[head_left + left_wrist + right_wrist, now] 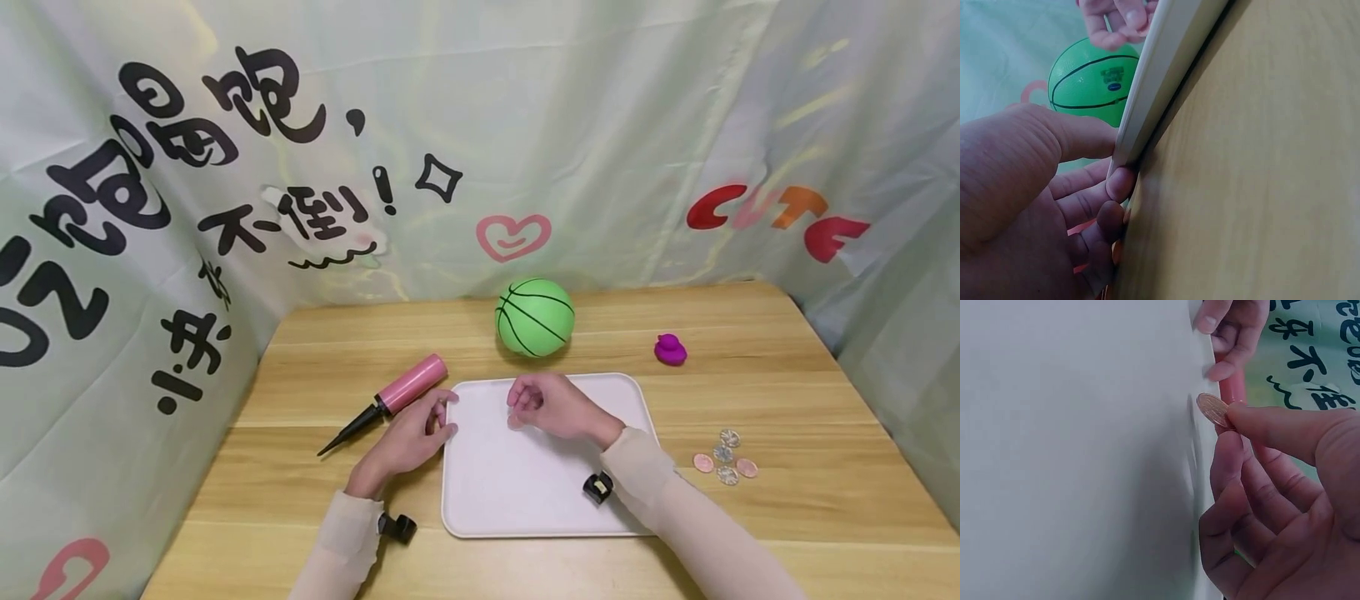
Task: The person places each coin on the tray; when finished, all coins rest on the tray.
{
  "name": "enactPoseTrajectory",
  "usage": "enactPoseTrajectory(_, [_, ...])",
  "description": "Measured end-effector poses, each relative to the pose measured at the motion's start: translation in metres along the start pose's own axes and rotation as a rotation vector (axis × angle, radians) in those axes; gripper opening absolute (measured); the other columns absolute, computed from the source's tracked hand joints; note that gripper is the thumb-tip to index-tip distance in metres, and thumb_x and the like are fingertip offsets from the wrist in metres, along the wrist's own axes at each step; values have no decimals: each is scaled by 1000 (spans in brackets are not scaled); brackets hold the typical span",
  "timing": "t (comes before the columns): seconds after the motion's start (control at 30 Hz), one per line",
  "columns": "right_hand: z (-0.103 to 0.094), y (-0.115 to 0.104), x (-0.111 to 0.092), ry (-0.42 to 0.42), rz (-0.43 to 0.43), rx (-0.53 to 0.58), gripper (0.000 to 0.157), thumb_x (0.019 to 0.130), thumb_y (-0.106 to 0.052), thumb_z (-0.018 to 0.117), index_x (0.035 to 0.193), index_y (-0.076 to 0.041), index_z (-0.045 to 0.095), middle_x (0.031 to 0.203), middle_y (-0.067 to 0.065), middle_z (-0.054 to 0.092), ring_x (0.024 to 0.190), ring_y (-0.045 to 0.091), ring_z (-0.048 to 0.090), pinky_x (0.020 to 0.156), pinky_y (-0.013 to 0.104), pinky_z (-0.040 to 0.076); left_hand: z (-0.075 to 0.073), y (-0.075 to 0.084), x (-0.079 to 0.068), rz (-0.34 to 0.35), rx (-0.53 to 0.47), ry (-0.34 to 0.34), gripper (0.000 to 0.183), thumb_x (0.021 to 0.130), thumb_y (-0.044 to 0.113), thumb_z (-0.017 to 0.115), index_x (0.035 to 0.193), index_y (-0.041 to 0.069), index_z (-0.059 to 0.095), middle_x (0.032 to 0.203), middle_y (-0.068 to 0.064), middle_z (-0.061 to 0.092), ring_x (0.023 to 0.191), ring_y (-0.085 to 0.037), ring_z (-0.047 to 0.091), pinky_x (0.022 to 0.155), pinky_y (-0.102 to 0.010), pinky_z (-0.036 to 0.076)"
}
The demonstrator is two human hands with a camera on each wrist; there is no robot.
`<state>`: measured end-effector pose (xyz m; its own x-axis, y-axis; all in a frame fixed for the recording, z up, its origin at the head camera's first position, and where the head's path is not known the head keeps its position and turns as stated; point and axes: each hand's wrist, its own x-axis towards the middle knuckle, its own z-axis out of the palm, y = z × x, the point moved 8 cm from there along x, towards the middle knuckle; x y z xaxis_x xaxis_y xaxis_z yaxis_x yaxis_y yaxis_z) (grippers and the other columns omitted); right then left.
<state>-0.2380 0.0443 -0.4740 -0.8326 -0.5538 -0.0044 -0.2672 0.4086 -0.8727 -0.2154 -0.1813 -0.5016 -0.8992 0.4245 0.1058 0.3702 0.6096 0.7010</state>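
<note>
A copper-coloured coin is pinched between the thumb and fingertip of my right hand. In the head view that coin shows low over the left half of a white rectangular tray. My left hand holds the tray's left edge; in the left wrist view its thumb lies against the rim and its fingers bend in from the outer side. Just beyond the left hand lies a pink hand pump with a black tapered nozzle.
Several silver and copper coins lie on the wooden table right of the tray. Behind the tray is a green ball with black lines. A purple rubber duck sits at the back right. Printed curtains enclose the table.
</note>
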Motion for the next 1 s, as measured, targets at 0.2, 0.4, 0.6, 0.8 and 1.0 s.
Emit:
enactPoseTrajectory(0.2, [3,2,6,-2,12,-13,16,91,-1,85,101,-1,72,90,7,72,81,11,63,78,22,53,-1,4,2,-96,-4,-36,40,102,13,75,139,10,61,94,2,60,76,-7,52,69,-23,44])
enactPoseTrajectory(0.4, [6,2,6,-3,-5,-40,12,92,4,80,100,-1,72,89,7,72,82,10,63,80,22,53,0,4,3,-126,12,-46,41,103,13,75,141,10,61,94,3,60,77,-6,51,70,-22,44])
enactPoseTrajectory(0.6, [3,-1,2,15,-21,-74,5,99,1,72,102,-3,73,94,5,73,89,11,64,82,24,54,0,6,3,-42,-9,-9,40,100,13,75,138,8,61,92,4,59,76,-5,51,67,-22,44])
enactPoseTrajectory(0.8, [-6,-7,-5,43,-28,-72,8,103,-2,67,104,-2,74,100,6,75,95,14,66,84,26,57,-1,4,2,-1,-22,-7,39,103,16,74,139,8,61,94,2,59,77,-7,53,68,-23,45])
enactPoseTrajectory(1.0, [-11,-17,-19,7,-53,-9,15,104,-1,62,114,1,72,115,18,75,94,16,68,81,27,57,-4,2,4,-137,-34,-21,43,102,6,73,143,5,61,95,-1,58,83,-13,55,76,-23,46])
